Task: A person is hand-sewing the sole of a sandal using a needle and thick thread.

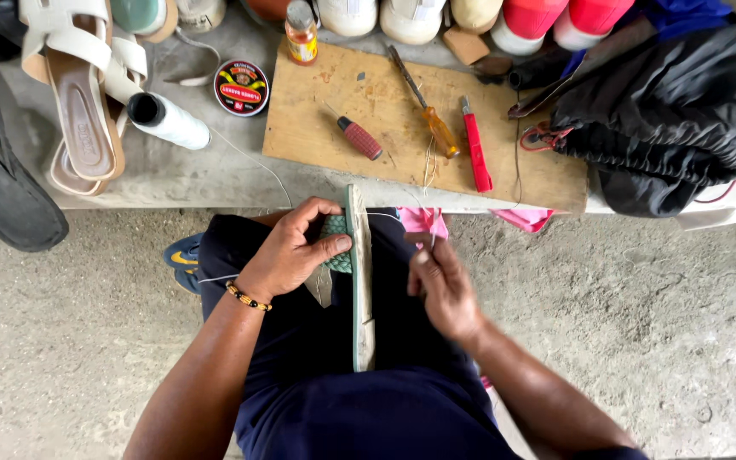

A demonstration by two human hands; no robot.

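Note:
A flat sandal point(361, 290) with a green sole and a braided green strap stands on its edge between my knees. My left hand point(293, 249) grips it near the toe end, thumb pressed on the braided strap. My right hand point(441, 283) is just to the right of the sole, blurred, with the fingers pinched together; a thin pale thread point(402, 215) runs from the sandal's top toward it. What the right fingers pinch is too small to make out.
A wooden board point(385, 162) on the low concrete bench holds a red-handled awl point(358, 136), an orange-handled screwdriver point(436, 123) and a red cutter point(475, 153). A white thread spool point(170, 121), a round tin point(241, 87), beige sandals point(87, 102) and a black bag point(666, 119) lie around it.

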